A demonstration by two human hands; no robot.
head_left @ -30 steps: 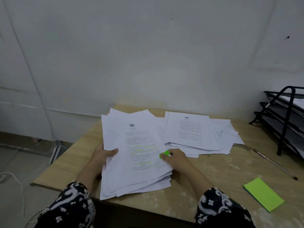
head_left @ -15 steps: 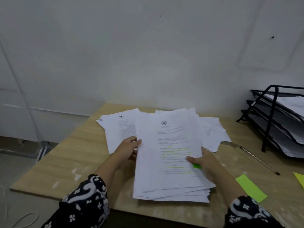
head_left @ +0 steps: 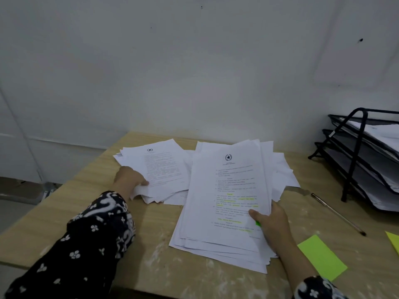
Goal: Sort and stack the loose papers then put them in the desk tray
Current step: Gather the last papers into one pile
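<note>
Right stack: white printed sheets, yellow highlights, fanned edges; right hand pinches its edge.
Left pile: looser; left hand fingers grip its corner.

Just one camera here, worn on the person's head, looking forward and down across a wooden desk toward the plain wall behind it. It's wide-angle, so edges bend a bit. It sits close: both patterned sleeves come in from the bottom corners, the left hand left of centre, the right hand lower right. The black desk tray is cut off by the right edge, and some floor shows on the far left. No second view, so nothing overlaps.
</note>
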